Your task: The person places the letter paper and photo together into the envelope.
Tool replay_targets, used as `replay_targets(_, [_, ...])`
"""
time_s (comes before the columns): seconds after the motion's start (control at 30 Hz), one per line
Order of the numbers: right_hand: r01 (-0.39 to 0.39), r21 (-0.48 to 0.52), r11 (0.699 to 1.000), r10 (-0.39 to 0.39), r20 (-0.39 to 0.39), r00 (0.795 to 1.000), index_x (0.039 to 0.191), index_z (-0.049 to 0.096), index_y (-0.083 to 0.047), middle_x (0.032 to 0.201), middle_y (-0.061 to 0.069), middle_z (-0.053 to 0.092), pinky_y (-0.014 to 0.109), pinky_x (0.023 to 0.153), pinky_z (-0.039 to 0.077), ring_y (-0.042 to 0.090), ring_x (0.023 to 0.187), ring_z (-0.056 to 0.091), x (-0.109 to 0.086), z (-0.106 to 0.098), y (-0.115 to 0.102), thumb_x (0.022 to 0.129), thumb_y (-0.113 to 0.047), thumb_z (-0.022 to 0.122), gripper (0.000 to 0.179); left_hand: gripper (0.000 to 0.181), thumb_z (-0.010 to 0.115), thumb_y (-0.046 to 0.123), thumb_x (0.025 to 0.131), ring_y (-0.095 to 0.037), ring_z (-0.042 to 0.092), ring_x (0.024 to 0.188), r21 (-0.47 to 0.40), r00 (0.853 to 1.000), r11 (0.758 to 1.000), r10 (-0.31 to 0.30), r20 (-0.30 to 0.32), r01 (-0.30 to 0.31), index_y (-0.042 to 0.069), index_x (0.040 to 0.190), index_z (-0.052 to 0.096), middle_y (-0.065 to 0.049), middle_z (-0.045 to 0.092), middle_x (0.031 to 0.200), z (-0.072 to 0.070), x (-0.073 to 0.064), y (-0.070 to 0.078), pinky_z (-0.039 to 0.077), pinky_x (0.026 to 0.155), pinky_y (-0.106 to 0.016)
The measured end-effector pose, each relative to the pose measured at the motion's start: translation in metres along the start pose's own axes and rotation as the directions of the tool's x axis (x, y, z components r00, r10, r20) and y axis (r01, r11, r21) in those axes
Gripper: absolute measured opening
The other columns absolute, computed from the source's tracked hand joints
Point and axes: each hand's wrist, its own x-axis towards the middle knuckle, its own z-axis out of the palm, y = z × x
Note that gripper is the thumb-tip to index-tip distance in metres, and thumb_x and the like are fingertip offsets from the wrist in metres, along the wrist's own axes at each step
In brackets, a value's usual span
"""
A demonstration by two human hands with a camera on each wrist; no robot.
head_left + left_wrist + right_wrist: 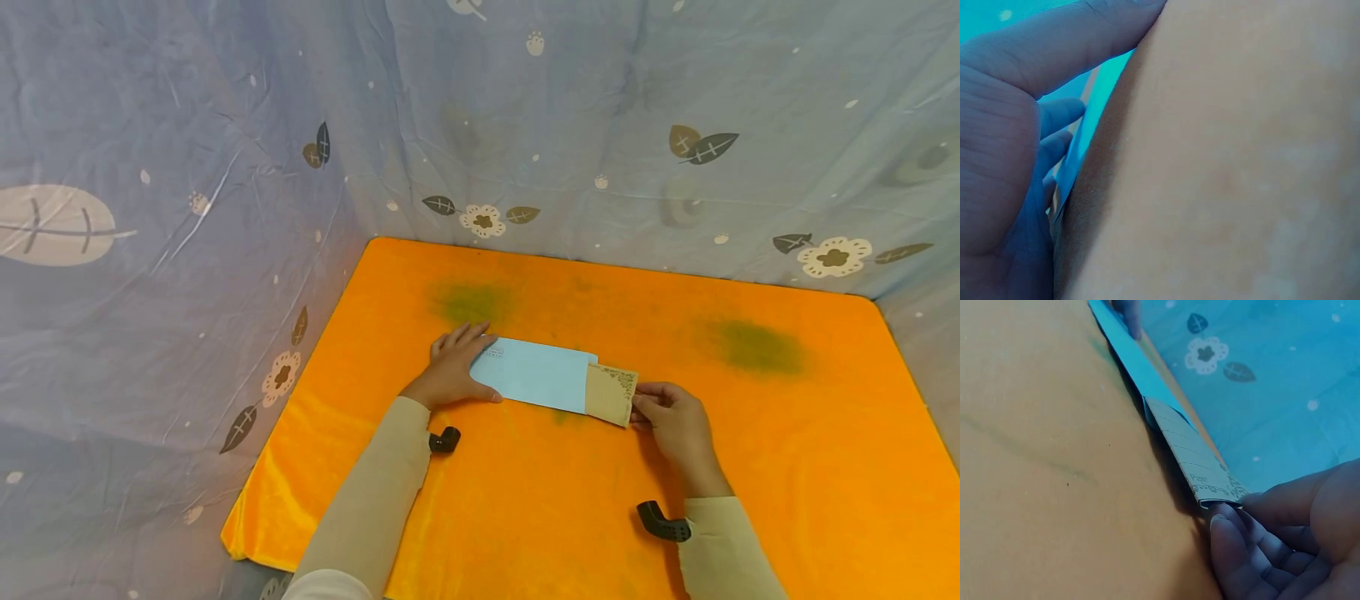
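A pale blue envelope [536, 375] lies slantwise in front of me, small print near its left end. My left hand [453, 367] holds that end, thumb at the near edge and fingers at the far edge; in the left wrist view the fingers [1060, 115] show beyond the envelope. Out of its right end sticks a folded tan letter paper [609, 396] with a dark ornamental corner. My right hand [678, 425] pinches the paper's outer end between thumb and fingers. Ruled lines and the word "Paper" show on the letter paper [1188, 453] in the right wrist view.
An orange velvety cloth [540, 517] covers the table, with dark greenish patches [757, 346] on it. Blue-grey curtains [570, 125] printed with leaves and flowers hang behind and at the left. A black bracket [663, 522] juts from the right wrist, another [445, 440] from the left.
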Motion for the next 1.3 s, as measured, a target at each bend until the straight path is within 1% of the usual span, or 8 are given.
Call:
replay_targets(0.43, [0.005,-0.018,1.0,-0.004,0.036,0.999,0.145,0.06,0.012,0.121,0.024,0.071,0.03,0.081,0.062,0.016,0.091,0.074,-0.001,0.003,-0.003,0.114,-0.015,0.062,0.041,0.114,0.095,0.055,0.082,-0.028,-0.001,0.166,-0.006,1.0,1.0,0.007,-0.008,-0.007,0.02,0.173,0.036,0.002,0.012,0.182,0.0,0.0,-0.001,0.001,0.124,-0.059])
replay_targets(0.77, [0.011,-0.018,1.0,-0.011,0.026,1.0,0.142,0.059,0.015,0.116,0.024,0.07,0.028,0.077,0.062,0.013,0.085,0.075,0.002,0.007,-0.001,0.112,-0.005,0.062,0.036,0.114,0.093,0.058,0.083,-0.029,-0.001,0.166,0.026,1.0,1.0,0.007,-0.002,-0.007,0.021,0.173,0.035,0.001,0.012,0.182,0.001,0.002,-0.003,0.0,0.125,-0.06])
replay_targets(0.97, [0.025,-0.054,0.998,-0.024,0.007,1.0,0.139,0.061,0.014,0.114,0.024,0.069,0.027,0.077,0.062,0.016,0.085,0.073,0.002,0.01,-0.004,0.112,-0.003,0.061,0.032,0.114,0.092,0.06,0.083,-0.03,0.0,0.165,0.035,1.0,0.999,0.005,-0.001,-0.004,0.021,0.173,0.035,0.001,0.012,0.182,0.0,0.002,-0.003,0.001,0.124,-0.061])
replay_targets(1.1, [0.025,-0.06,0.998,-0.025,0.0,1.0,0.138,0.062,0.014,0.113,0.023,0.069,0.027,0.076,0.062,0.017,0.085,0.073,0.002,0.012,-0.006,0.112,-0.004,0.062,0.032,0.114,0.092,0.061,0.083,-0.029,0.0,0.166,0.036,1.0,0.999,0.005,0.0,-0.005,0.022,0.174,0.035,0.002,0.012,0.182,0.001,0.003,-0.005,0.001,0.125,-0.061])
replay_targets(1.2, [0.028,-0.071,0.997,-0.028,0.006,1.0,0.139,0.062,0.013,0.113,0.022,0.069,0.027,0.077,0.062,0.018,0.086,0.073,0.002,0.013,-0.007,0.112,-0.005,0.062,0.033,0.114,0.091,0.062,0.083,-0.029,-0.001,0.166,0.041,1.0,0.999,0.007,0.003,-0.007,0.023,0.174,0.034,0.002,0.011,0.182,0.002,0.004,-0.006,0.001,0.125,-0.06])
replay_targets(1.3, [0.041,-0.083,0.996,-0.039,0.028,0.999,0.14,0.061,0.014,0.114,0.022,0.069,0.029,0.077,0.062,0.02,0.088,0.074,0.002,0.013,-0.007,0.112,-0.007,0.063,0.035,0.114,0.091,0.062,0.083,-0.029,-0.001,0.166,0.04,1.0,0.999,0.009,0.004,-0.009,0.023,0.174,0.034,0.003,0.01,0.182,0.002,0.004,-0.007,0.001,0.124,-0.06])
